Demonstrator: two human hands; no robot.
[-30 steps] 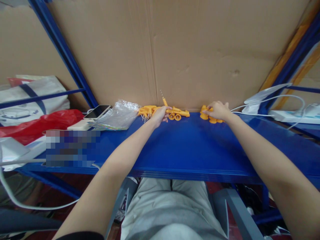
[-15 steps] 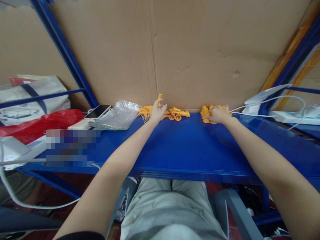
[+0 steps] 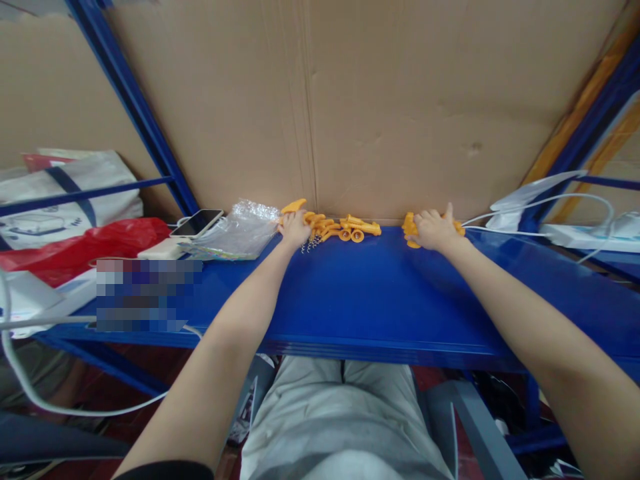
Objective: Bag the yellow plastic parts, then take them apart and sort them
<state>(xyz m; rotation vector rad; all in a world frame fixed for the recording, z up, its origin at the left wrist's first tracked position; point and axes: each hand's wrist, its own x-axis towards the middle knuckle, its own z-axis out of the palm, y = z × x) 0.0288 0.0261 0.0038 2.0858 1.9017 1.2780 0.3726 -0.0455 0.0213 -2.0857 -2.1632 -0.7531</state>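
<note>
Toward the back of the blue table, my left hand (image 3: pixel 295 230) is closed over the left end of a row of yellow plastic pieces, and one flat yellow piece (image 3: pixel 294 206) sticks up behind its fingers. Several yellow handles with metal corkscrew spirals (image 3: pixel 313 244) lie just right of that hand. Farther right are yellow parts with round cup-like ends (image 3: pixel 357 235). My right hand (image 3: pixel 434 230) curls over a second cluster of yellow plastic parts (image 3: pixel 411 230), its thumb raised. The palms hide much of what each hand grips.
A clear plastic bag (image 3: pixel 240 233) lies left of my left hand, near a phone (image 3: pixel 197 223) and a red bag (image 3: pixel 100 240). Cardboard (image 3: pixel 380 107) stands behind the blue table (image 3: pixel 360 300). White cables (image 3: pixel 530 200) run along the right side.
My left hand has moved left and down; the upright yellow handle it held no longer shows there. The spirals beside it are now uncovered. My right hand stays on its cluster, thumb lifted higher.
</note>
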